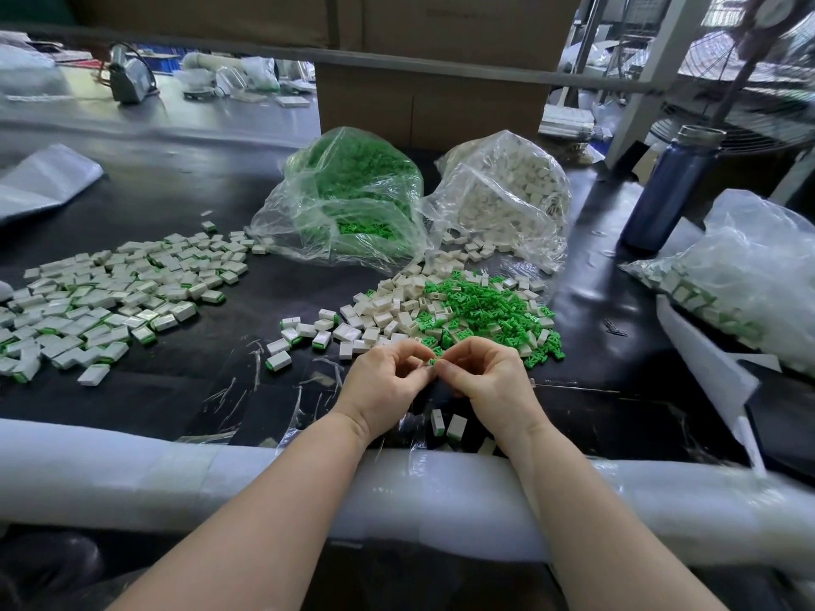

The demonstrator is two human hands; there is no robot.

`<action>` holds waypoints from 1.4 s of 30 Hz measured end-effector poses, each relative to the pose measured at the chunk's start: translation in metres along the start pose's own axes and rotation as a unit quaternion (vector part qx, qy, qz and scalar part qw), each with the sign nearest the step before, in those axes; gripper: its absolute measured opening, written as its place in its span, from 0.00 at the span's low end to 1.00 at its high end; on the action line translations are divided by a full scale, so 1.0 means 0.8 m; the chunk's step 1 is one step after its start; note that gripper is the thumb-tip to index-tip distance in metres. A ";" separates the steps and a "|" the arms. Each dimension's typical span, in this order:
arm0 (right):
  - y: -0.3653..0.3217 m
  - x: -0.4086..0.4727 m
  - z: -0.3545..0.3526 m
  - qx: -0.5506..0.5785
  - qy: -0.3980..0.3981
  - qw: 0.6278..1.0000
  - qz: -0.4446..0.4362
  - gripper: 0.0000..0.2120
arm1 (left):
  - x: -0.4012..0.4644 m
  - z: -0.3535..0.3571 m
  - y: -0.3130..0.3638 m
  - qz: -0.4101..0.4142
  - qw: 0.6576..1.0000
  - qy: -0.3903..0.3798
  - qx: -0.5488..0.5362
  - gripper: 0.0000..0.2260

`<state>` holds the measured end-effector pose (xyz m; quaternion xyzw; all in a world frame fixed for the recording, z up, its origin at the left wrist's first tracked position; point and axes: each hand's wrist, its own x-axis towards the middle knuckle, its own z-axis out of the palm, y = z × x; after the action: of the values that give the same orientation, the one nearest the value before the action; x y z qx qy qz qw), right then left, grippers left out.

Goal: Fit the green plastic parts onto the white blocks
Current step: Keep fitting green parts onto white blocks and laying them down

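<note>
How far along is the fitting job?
Done: a big spread of assembled blocks lies at left. In hand: left hand and right hand pinch a green part together. Left: mixed loose pile, plus nearly full green bag and white bag.

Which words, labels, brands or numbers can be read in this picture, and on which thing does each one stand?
None can be read.
Cardboard box at the top: faint print, too blurred to read.
Blue bottle: no label shows.
White blocks and green plastic parts: no marking is legible.
Clear bags: no print shows.
</note>
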<state>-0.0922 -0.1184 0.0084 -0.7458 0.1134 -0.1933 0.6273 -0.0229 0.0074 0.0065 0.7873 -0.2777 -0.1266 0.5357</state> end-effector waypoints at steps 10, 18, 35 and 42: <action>-0.003 -0.001 0.001 -0.006 -0.011 1.000 -0.006 0.05 | 0.000 0.000 0.000 0.012 1.000 -0.003 -0.016 0.08; 0.000 0.000 0.003 -0.039 -0.069 0.997 0.008 0.06 | 0.001 -0.002 0.001 0.044 0.998 -0.026 -0.035 0.07; 0.001 0.001 0.000 0.021 -0.066 0.997 0.039 0.07 | 0.002 0.000 -0.002 0.055 0.996 -0.062 0.028 0.14; 0.002 0.002 -0.001 0.017 -0.059 0.998 0.031 0.09 | 0.003 0.002 -0.005 0.050 0.995 -0.072 0.051 0.13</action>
<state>-0.0907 -0.1200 0.0073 -0.7412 0.0962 -0.1309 0.6514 -0.0201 0.0060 0.0025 0.7872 -0.3610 -0.1416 0.4796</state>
